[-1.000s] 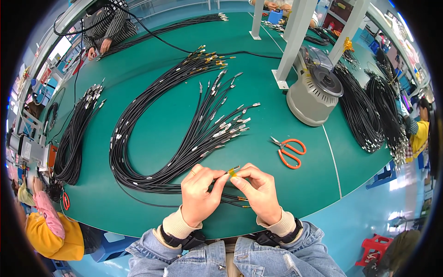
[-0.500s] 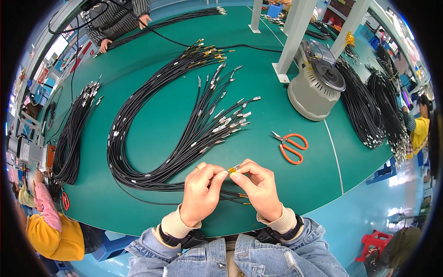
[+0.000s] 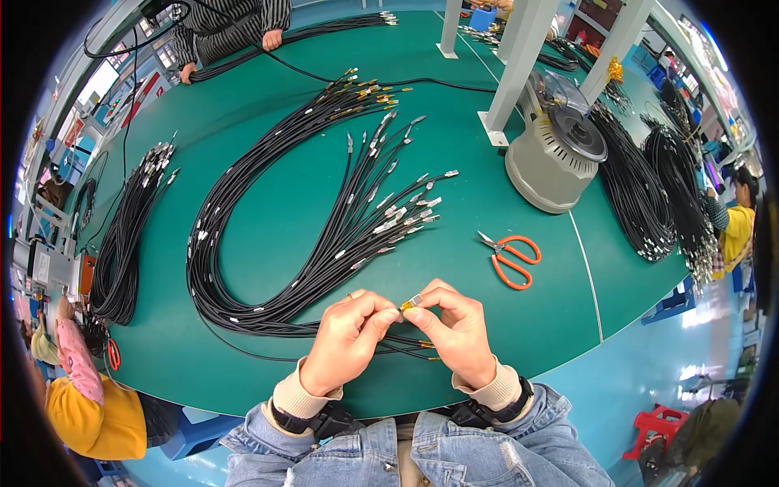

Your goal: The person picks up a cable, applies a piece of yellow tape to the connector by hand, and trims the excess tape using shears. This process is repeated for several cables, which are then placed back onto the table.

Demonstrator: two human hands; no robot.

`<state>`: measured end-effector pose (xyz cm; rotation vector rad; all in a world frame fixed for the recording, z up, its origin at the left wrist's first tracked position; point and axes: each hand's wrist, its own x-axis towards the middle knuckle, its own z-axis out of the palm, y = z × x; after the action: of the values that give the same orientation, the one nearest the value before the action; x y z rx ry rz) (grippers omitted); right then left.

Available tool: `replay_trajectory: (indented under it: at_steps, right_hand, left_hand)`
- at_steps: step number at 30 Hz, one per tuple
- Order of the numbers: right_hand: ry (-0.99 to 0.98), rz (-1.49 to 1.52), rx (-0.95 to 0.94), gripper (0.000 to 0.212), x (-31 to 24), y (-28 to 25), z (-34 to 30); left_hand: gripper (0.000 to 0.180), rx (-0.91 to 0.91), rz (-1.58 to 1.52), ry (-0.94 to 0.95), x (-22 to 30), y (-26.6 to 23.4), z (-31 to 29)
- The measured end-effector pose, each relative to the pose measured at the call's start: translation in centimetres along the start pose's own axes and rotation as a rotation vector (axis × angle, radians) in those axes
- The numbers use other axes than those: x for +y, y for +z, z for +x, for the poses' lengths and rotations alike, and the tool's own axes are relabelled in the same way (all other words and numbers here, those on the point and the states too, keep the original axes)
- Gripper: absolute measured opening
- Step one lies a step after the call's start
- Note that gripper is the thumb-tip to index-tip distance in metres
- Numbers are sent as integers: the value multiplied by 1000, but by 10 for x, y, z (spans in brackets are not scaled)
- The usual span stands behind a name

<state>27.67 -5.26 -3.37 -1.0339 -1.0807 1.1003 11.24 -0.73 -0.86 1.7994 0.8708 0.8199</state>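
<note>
Both my hands meet near the table's front edge, over the green mat. Between the fingertips is a cable end, a small silver connector (image 3: pixel 414 301) with a strip of amber tape at its base. My right hand (image 3: pixel 455 331) pinches the connector and tape between thumb and forefinger. My left hand (image 3: pixel 347 338) is closed, its thumb and forefinger pressed together on the same cable end just behind the tape. A thick bundle of black cables (image 3: pixel 213 280) curves in a U beyond my left hand. Several taped cable tips (image 3: pixel 426 345) lie under my hands.
Orange-handled scissors (image 3: pixel 513 260) lie right of my hands. Behind them stands a grey round tape dispenser (image 3: pixel 552 162) beside white posts (image 3: pixel 519 69). More black cable bundles lie left (image 3: pixel 130 235) and right (image 3: pixel 637 195). A person in stripes (image 3: pixel 231 32) handles cables at the far edge.
My left hand has shifted slightly left and down, and the connector's angle has turned a little in my fingers. The far person's hands have moved right along the cables.
</note>
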Motion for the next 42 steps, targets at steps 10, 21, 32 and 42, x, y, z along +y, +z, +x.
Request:
replay_trajectory:
  at_steps: [10, 21, 32, 42]
  right_hand:
    - [57, 105, -33, 5, -5, 8, 2]
    - [194, 127, -232, 11, -19, -5, 0]
    - [122, -35, -184, 10, -24, -5, -24]
    - [-138, -743, -426, 8, -16, -12, -29]
  left_hand:
    - [19, -189, -277, -190, -1, -14, -5]
    - [24, -421, -578, -304, -8, -23, -8]
    - [10, -84, 126, 220, -10, -1, -23]
    - [17, 213, 613, 287, -23, -35, -27]
